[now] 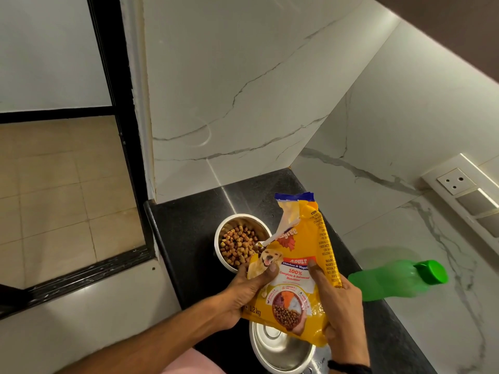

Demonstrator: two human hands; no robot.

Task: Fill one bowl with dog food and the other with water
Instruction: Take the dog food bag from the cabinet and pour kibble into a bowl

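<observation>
I hold a yellow dog food bag [297, 265] upright over the black counter [189, 233]. My left hand [243, 295] grips its lower left side and my right hand [337, 300] grips its right side. The bag's torn top hangs over a steel bowl [220, 233] that holds brown kibble [237, 245]. A second steel bowl [278, 349] stands nearer to me, partly hidden under the bag, and looks dry and bare inside. A green water bottle [394, 279] with a green cap stands at the right by the wall.
White marble walls close the counter at the back and right. A switch and socket plate [464, 190] sits on the right wall. The counter's left edge drops to a tiled floor beside a black-framed glass door [129, 147].
</observation>
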